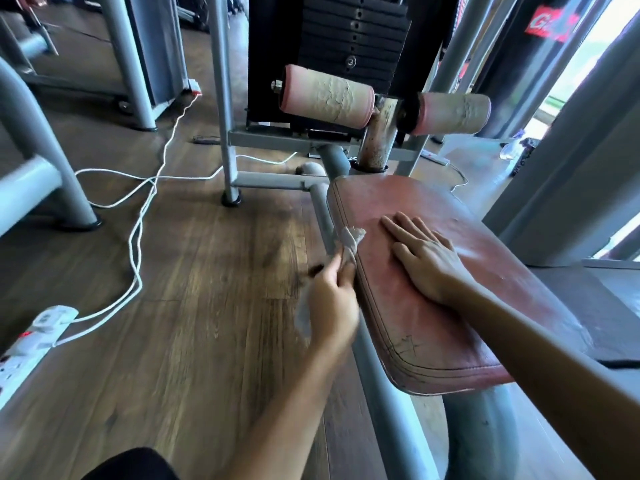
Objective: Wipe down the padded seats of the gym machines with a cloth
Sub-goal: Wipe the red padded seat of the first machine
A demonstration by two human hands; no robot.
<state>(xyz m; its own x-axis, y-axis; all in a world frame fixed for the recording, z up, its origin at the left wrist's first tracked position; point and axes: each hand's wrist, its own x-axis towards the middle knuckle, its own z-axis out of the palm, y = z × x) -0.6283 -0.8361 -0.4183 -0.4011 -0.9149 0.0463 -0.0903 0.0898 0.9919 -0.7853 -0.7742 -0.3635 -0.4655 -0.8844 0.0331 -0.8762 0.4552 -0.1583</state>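
Note:
A worn red padded seat (pixel 433 323) of a grey-framed gym machine fills the right centre. My right hand (pixel 426 258) lies flat on its top, fingers straight and pointing to the far end. My left hand (pixel 332 303) grips a small pale cloth (pixel 351 239) and holds it against the seat's left edge; the hand is motion-blurred. Beyond the seat, two cracked pink roller pads (pixel 325 97) (pixel 453 112) sit on a rusty post in front of the black weight stack (pixel 353 32).
White cables (pixel 142 216) trail across the wooden floor to a power strip (pixel 31 337) at the lower left. Grey machine legs (pixel 41 147) stand at left, a wide grey column (pixel 571 188) at right. A spray bottle (pixel 512 148) sits by the window.

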